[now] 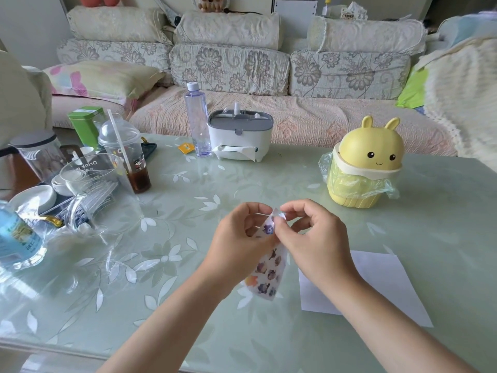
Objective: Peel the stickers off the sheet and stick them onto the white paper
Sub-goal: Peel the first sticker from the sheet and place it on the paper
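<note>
Forearms enter from the lower edge and meet above the bench [188, 332]. Left hand [239, 238] grips the sheet [269, 270] by its upper part, fingers [251, 211] curled round it. The sheet hangs bent, clear of the bench, its lower end towards the camera. Right hand [314, 243] pinches at the sheet's top edge between thumb and forefinger. Whether that pinch has a sticker or only the backing cannot be told, as the spot is small and partly covered. Several stickers show on the lower part of the sheet. Paper [382, 281] lies flat on the bench just right of the hands, partly under the right forearm. No sticker is seen on its visible part.

Assessment: the step in hand appears to be lifting a sticker at the top of the sheet. The task looks to be at an early stage.

Risks noted:
1. The sticker may tear or crease if pulled at a sharp angle while the sheet is bent.
2. The backing may come up with the sticker if the two layers are not parted first.
3. A freed sticker may fold on itself or cling to the fingers, as both hands work close together.
4. The paper lies loose on a smooth surface, so the right forearm crossing it, or a press near its edge, may shift it.
5. Cup [129, 157] with dark drink stands well to the left, so spill risk is low.
</note>
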`<state>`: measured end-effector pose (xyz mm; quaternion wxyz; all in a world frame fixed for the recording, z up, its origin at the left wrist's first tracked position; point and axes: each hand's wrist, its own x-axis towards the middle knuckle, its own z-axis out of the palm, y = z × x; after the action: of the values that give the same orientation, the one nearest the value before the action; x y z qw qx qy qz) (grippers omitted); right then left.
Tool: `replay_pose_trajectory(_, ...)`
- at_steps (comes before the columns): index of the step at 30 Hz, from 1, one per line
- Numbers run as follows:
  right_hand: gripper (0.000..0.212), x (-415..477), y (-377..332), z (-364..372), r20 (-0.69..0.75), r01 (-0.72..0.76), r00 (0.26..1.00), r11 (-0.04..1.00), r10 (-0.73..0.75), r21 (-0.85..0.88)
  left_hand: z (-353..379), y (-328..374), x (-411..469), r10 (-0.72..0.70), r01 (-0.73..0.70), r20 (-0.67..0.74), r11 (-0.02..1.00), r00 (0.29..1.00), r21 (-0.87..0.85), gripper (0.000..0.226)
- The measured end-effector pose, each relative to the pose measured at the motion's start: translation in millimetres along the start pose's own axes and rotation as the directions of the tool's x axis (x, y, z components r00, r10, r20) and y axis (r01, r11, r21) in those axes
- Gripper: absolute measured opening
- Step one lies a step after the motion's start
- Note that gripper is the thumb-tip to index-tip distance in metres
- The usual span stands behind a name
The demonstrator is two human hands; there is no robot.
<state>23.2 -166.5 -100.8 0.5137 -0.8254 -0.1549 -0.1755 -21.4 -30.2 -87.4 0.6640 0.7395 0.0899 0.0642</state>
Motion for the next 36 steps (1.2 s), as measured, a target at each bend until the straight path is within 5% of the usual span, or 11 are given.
replay_pose_trajectory(5,0.014,1.6,4.4,-5.1,0.027,0.238,0.971,0.971,-0.238,-0.029,-0.5,4.6,-0.5,-0.023,0.023,0.003,0.998,1.000,-0.058,0.015)
replay_pose_trajectory(10,0.010,2.4,3.0,-7.6,-0.021,0.255,0.966,0.962,-0.258,-0.101,0.0,3.9,0.3,-0.015,0.011,-0.049,0.998,0.999,-0.066,0.010)
replay_pose_trajectory(17,0.009,8.6,1.6,-7.9,0.182,-0.102,0.980,0.986,0.077,0.134,-1.8,5.3,1.6,-0.122,0.108,-0.077,0.981,0.990,-0.163,0.015)
replay_pose_trajectory(22,0.011,7.7,-0.9,-6.0,0.163,-0.207,0.971,0.957,0.176,0.202,-3.0,9.1,1.0,-0.133,0.126,-0.040,0.980,0.990,-0.156,0.016)
replay_pose_trajectory(26,0.012,7.3,-0.6,-4.6,0.178,-0.261,0.957,0.947,0.228,0.188,-4.5,6.0,1.5,-0.046,0.045,0.024,0.998,0.999,0.046,0.038)
replay_pose_trajectory(31,0.010,8.1,-1.5,-4.7,0.262,-0.376,0.911,0.902,0.319,0.211,-8.4,3.2,2.4,0.138,-0.099,-0.070,0.912,0.988,0.397,0.026)
replay_pose_trajectory(36,0.008,8.5,-5.3,-6.8,0.277,-0.410,0.900,0.870,0.337,0.273,-7.1,5.4,-0.6,0.231,-0.156,-0.089,0.849,0.969,0.506,0.021)
